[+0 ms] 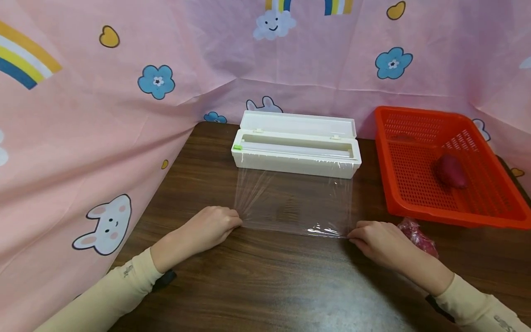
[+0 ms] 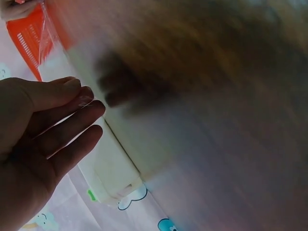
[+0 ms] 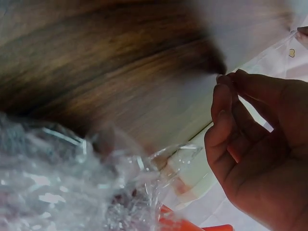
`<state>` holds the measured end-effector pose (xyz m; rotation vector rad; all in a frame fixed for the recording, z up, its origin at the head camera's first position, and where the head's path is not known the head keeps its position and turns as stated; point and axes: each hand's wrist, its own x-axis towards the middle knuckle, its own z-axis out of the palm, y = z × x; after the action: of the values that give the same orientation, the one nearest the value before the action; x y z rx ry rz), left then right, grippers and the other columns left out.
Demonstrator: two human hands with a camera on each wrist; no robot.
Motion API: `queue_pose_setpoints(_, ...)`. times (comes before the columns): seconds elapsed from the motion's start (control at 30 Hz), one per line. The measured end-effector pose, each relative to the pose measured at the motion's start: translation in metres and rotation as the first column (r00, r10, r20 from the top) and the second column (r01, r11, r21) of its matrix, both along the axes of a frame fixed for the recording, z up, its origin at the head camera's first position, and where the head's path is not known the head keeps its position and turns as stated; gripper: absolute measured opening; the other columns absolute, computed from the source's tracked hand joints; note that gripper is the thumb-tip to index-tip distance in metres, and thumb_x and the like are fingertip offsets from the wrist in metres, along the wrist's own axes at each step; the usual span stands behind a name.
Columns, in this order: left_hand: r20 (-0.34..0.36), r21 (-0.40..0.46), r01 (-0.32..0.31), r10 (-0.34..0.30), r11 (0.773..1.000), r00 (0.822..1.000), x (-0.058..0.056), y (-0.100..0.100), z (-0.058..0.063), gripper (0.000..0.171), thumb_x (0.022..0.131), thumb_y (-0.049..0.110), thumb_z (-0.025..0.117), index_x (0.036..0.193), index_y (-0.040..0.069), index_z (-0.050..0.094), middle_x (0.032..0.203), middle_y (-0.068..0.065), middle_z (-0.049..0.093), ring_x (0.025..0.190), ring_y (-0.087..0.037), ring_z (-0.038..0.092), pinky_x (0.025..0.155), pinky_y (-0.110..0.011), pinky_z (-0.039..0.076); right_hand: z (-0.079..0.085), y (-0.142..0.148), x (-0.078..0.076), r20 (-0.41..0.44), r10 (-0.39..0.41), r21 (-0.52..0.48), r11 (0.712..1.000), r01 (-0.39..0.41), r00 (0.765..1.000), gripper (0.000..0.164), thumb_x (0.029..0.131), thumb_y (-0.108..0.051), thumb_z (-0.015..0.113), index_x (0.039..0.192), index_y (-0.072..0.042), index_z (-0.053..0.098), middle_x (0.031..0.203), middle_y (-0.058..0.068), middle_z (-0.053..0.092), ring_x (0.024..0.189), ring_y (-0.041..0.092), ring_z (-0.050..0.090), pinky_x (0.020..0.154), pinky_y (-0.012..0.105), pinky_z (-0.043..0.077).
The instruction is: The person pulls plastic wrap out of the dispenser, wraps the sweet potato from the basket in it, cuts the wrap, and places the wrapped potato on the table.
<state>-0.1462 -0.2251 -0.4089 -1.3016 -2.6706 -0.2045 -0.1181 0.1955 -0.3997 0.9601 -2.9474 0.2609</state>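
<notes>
A sheet of clear cling film [image 1: 290,203] stretches over the dark table from a white dispenser box [image 1: 296,163], whose lid stands up at the back. My left hand [image 1: 213,226] pinches the film's near left corner between thumb and index finger; in the left wrist view the other fingers [image 2: 72,127] are spread. At the near right corner my right hand [image 1: 379,242] pinches the film with thumb and fingertips. Just beyond that hand lies a reddish-purple item wrapped in film [image 1: 418,237], partly hidden by the wrist. Inside the box shows the white film roll [image 1: 294,149].
On the right stands an orange-red plastic basket [image 1: 458,214] with a purple-red oval item [image 1: 451,171] in it. A small green piece [image 1: 237,147] sits on the box's left end. Behind and to the left hangs a pink patterned cloth [image 1: 199,55].
</notes>
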Motion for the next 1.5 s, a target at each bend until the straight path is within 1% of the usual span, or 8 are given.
queue_pose_setpoints(0.3,0.018,-0.006,-0.005,0.005,1.0,1.0,0.0,-0.001,-0.003,0.015,0.085,-0.005,0.074,0.089,0.008,0.078,0.083,-0.001,0.073,0.075,-0.014,0.07,0.064,-0.028,0.058,-0.001,-0.001,0.008,-0.046,0.008,0.017,1.0,-0.007,0.999,0.012,0.084,-0.014,0.08,0.095,-0.017,0.082,0.084,-0.008,0.069,0.067,0.013,0.067,0.053,0.03,0.051)
queue_pose_setpoints(0.43,0.016,-0.012,-0.009,0.01,1.0,1.0,0.002,0.0,-0.003,0.015,0.084,-0.005,0.075,0.09,0.008,0.078,0.085,-0.001,0.073,0.077,-0.015,0.071,0.065,-0.029,0.058,-0.002,-0.001,0.012,-0.057,-0.003,0.027,1.0,0.005,0.998,0.013,0.084,-0.016,0.08,0.098,-0.018,0.082,0.087,-0.008,0.071,0.07,0.015,0.069,0.055,0.032,0.053)
queue_pose_setpoints(0.6,-0.011,-0.058,0.005,-0.006,0.998,1.0,0.003,0.0,-0.003,0.012,0.085,0.0,0.077,0.092,0.009,0.079,0.09,-0.001,0.072,0.08,-0.016,0.069,0.067,-0.03,0.058,-0.004,-0.001,0.015,-0.067,-0.008,0.027,1.0,0.01,0.998,0.016,0.085,-0.018,0.079,0.101,-0.016,0.08,0.092,-0.006,0.074,0.076,0.018,0.073,0.059,0.036,0.056)
queue_pose_setpoints(0.77,-0.032,-0.103,0.02,-0.023,0.995,0.999,0.004,-0.001,-0.001,0.009,0.087,0.008,0.078,0.096,0.009,0.08,0.098,-0.003,0.071,0.085,-0.017,0.068,0.072,-0.032,0.058,-0.004,0.0,0.017,-0.071,-0.017,0.03,0.999,0.019,0.997,0.021,0.085,-0.021,0.08,0.106,-0.016,0.079,0.094,-0.005,0.074,0.075,0.018,0.072,0.057,0.036,0.055)
queue_pose_setpoints(0.93,-0.029,-0.137,0.029,-0.033,0.99,0.999,0.007,-0.003,0.001,0.014,0.088,0.011,0.078,0.101,0.006,0.079,0.103,-0.004,0.07,0.088,-0.018,0.069,0.075,-0.032,0.058,-0.002,0.002,0.019,-0.022,-0.044,0.022,0.999,0.045,0.999,0.026,0.087,-0.023,0.079,0.112,-0.017,0.077,0.099,-0.005,0.075,0.075,0.015,0.072,0.056,0.034,0.054)
queue_pose_setpoints(1.13,0.029,-0.171,0.019,-0.014,0.985,0.999,0.01,-0.002,0.005,0.023,0.089,0.021,0.078,0.105,0.006,0.077,0.102,-0.003,0.067,0.088,-0.017,0.066,0.074,-0.033,0.057,0.002,0.005,0.02,0.061,-0.045,0.003,0.999,0.045,0.997,0.032,0.088,-0.023,0.078,0.119,-0.015,0.075,0.104,-0.003,0.076,0.079,0.01,0.069,0.06,0.035,0.055)
queue_pose_setpoints(1.37,0.063,-0.184,0.013,-0.001,0.983,0.998,0.01,-0.002,0.008,0.028,0.09,0.024,0.077,0.11,0.004,0.077,0.103,-0.003,0.066,0.09,-0.017,0.064,0.076,-0.034,0.057,0.007,0.008,0.019,0.158,-0.067,-0.071,0.994,0.079,0.985,0.029,0.091,-0.022,0.075,0.118,-0.01,0.074,0.079,-0.017,0.062,0.069,-0.002,0.051,0.063,0.028,0.049)
queue_pose_setpoints(1.5,0.073,-0.185,0.016,-0.003,0.983,0.997,0.011,-0.002,0.008,0.03,0.09,0.024,0.077,0.112,0.004,0.077,0.103,-0.003,0.065,0.089,-0.017,0.064,0.076,-0.033,0.057,0.01,0.01,0.021,0.154,-0.094,-0.089,0.99,0.108,0.984,0.025,0.091,-0.023,0.076,0.113,-0.012,0.075,0.082,-0.017,0.065,0.071,-0.003,0.052,0.065,0.029,0.051)
